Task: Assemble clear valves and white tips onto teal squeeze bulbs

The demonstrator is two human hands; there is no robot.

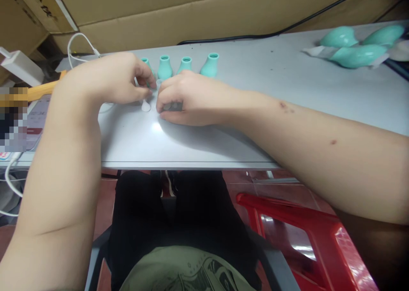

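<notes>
My left hand hovers low over the table with its fingers bent and a small gap between thumb and fingertips. Just below its thumb lies a small white teardrop-shaped piece. My right hand rests beside it, fingers curled down and thumb close to the index fingertip; anything in that pinch is hidden. Small pale pieces show under the right palm. Behind both hands stand several teal vase-shaped bottles with open tops, upright in a row. The leftmost bottle is partly covered by my left hand.
Teal rounded objects in clear wrapping lie at the right back of the table. A black cable runs along the cardboard wall. A white charger and a phone are at left. A red plastic stool stands below.
</notes>
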